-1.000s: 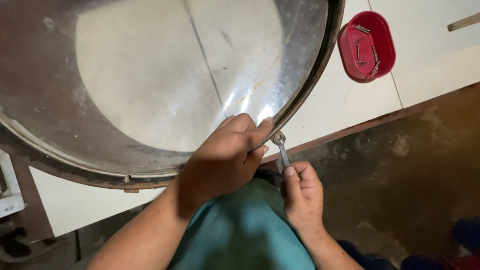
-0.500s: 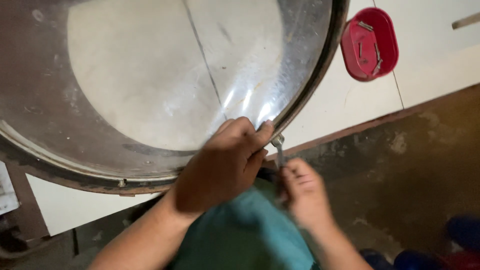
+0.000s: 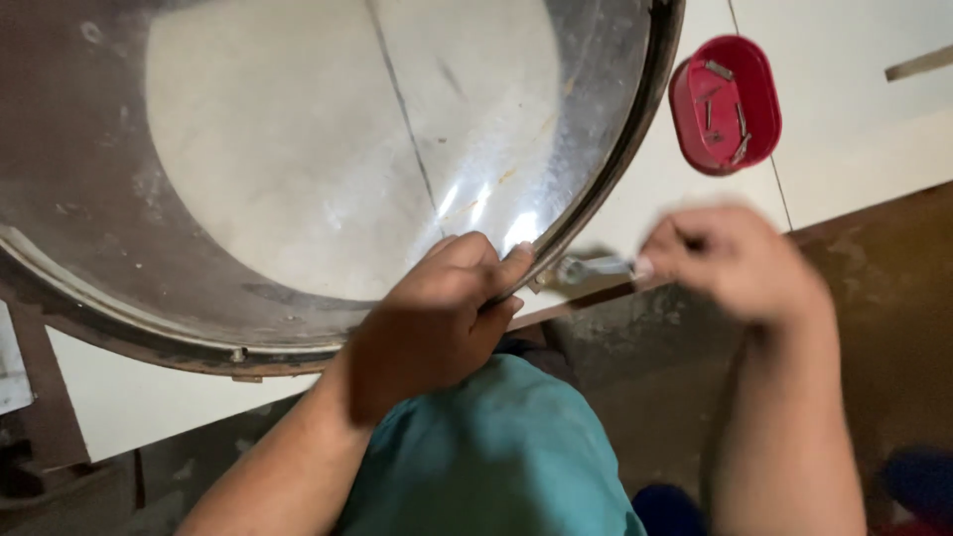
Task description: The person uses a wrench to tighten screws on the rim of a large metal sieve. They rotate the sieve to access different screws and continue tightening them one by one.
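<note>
At the metal drum's (image 3: 328,179) rim, the left hand (image 3: 437,313) gripped the edge; the right hand (image 3: 735,263) clasped a small wrench (image 3: 594,268), with a red tray (image 3: 725,104) of screws beyond.

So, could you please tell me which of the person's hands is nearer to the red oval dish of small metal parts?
Right. The right hand, blurred and holding a small wrench, is just below the red oval dish. The left hand grips the big metal drum's rim, farther away to the lower left.
</note>
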